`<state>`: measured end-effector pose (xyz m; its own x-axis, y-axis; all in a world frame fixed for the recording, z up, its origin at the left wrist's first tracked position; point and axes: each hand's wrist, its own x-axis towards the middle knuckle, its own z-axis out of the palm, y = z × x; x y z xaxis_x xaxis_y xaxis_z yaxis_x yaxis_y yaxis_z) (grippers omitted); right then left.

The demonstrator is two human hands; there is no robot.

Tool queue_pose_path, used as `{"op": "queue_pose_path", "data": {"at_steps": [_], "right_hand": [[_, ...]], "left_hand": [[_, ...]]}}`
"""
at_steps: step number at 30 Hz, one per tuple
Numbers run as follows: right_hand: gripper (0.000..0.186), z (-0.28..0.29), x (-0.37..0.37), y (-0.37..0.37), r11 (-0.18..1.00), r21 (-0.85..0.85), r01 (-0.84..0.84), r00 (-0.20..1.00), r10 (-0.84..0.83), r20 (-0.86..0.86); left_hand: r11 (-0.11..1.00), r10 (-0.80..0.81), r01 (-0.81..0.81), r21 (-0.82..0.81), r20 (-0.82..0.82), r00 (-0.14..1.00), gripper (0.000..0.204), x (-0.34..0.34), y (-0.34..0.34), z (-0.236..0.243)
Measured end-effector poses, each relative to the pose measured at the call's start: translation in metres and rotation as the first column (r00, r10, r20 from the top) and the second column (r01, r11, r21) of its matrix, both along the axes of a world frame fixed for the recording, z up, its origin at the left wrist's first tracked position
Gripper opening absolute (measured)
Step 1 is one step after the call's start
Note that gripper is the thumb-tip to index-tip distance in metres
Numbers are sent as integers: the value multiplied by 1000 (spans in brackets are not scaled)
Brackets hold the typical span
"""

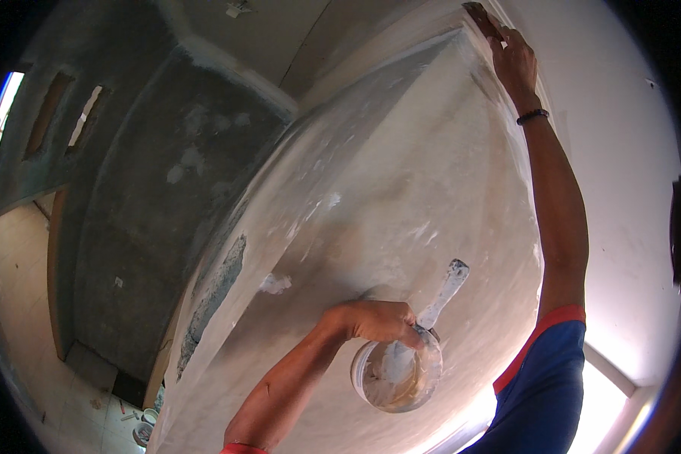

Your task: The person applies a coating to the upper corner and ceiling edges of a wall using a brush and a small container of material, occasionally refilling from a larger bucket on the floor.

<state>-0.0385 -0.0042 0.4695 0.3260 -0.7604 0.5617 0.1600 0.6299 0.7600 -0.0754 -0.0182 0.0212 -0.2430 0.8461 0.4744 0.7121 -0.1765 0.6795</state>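
Note:
My left hand (382, 321) is closed on the rim of a round, see-through plastic tub (361, 382), held in front of the pale wall. White filler paste (398, 363) coats its inside. A paste-smeared putty knife (448, 286) sticks up out of the tub beside my thumb, handle end up. High at the upper right, my right hand (516, 64) is raised at full reach, its fingers closed on a dark flat piece (481, 20) set against the moulding where wall and ceiling meet. Its exact kind I cannot make out.
The smooth, patchy wall (401, 204) fills the middle, with a rough chipped strip (216, 303) on its left edge. Beyond are a dark grey wall (159, 227), a doorway and narrow openings. Buckets (145, 427) stand on the tiled floor at lower left. The white ceiling (620, 166) spans the right.

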Motion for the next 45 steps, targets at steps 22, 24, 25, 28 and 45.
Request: {"op": "queue_pose_path", "data": {"at_steps": [22, 24, 25, 28, 45], "right_hand": [[35, 36, 76, -18, 930, 299, 213, 976, -214, -31], [32, 6, 74, -65, 913, 204, 354, 933, -361, -4], [31, -11, 92, -89, 883, 133, 450, 892, -451, -22], [32, -52, 81, -132, 813, 36, 582, 813, -582, 10], [34, -30, 39, -114, 840, 2, 542, 836, -539, -98]], "left_hand": [[999, -22, 23, 31, -27, 999, 49, 2, -5, 2], [1000, 13, -13, 13, -20, 1000, 48, 6, -14, 2], [1000, 9, -9, -3, -62, 998, 48, 10, -14, 8], [1000, 1, -1, 2, -30, 1000, 49, 10, -17, 6], [1000, -5, 6, 24, -46, 999, 49, 11, -14, 5]]}}
